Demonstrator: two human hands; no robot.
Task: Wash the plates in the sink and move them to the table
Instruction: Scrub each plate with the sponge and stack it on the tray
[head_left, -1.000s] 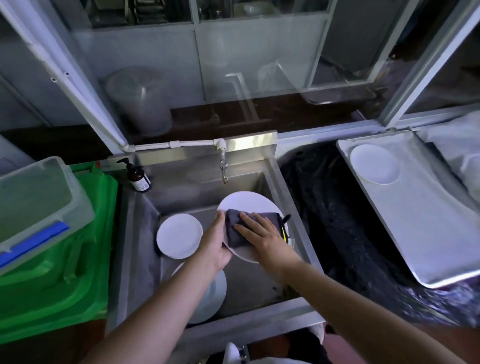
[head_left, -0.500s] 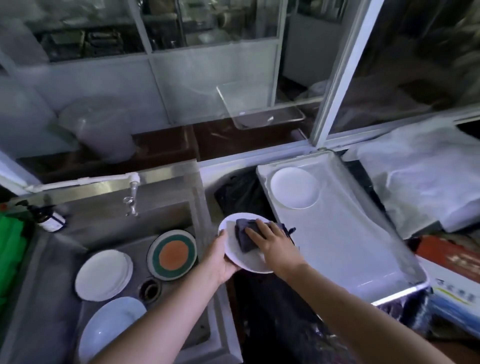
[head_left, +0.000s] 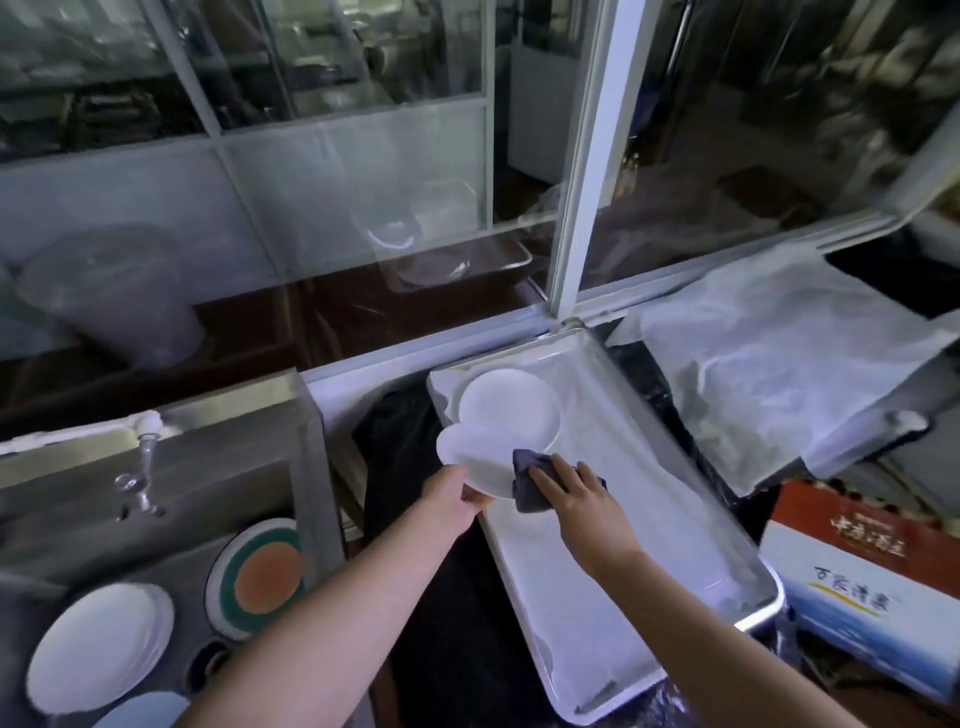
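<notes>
White porcelain fills the middle of my view: the washed plate (head_left: 475, 462) sits in my left hand (head_left: 448, 499), pinched at its near rim with the thumb on top and the fingers tucked beneath. I hold it over the near-left edge of the metal tray (head_left: 670, 519), and its far rim overlaps a second white plate (head_left: 511, 408) already lying in the tray's far corner; I cannot tell whether the two touch.

My right hand (head_left: 576, 493) lies just right of that grip, fingers nearly straight and pressed flat onto a dark grey cloth (head_left: 524, 486). The cloth is bunched against the near-right part of the held plate and hangs over its edge onto the tray lining.

Left of my grip and lower lies the steel sink (head_left: 306, 467), with its tap (head_left: 140, 467) at the back wall. In the basin I see a plate with an orange centre and green ring (head_left: 262, 574), a white plate (head_left: 98, 649) nearer to me, and the rim of a pale bluish plate (head_left: 145, 712) at the bottom edge. Black plastic sheeting (head_left: 400, 452) covers the gap between sink and tray, under my left forearm.

Right of the tray, beyond my right hand, sits a crumpled white sheet (head_left: 779, 364), and nearer, a printed cardboard box (head_left: 872, 597).
</notes>
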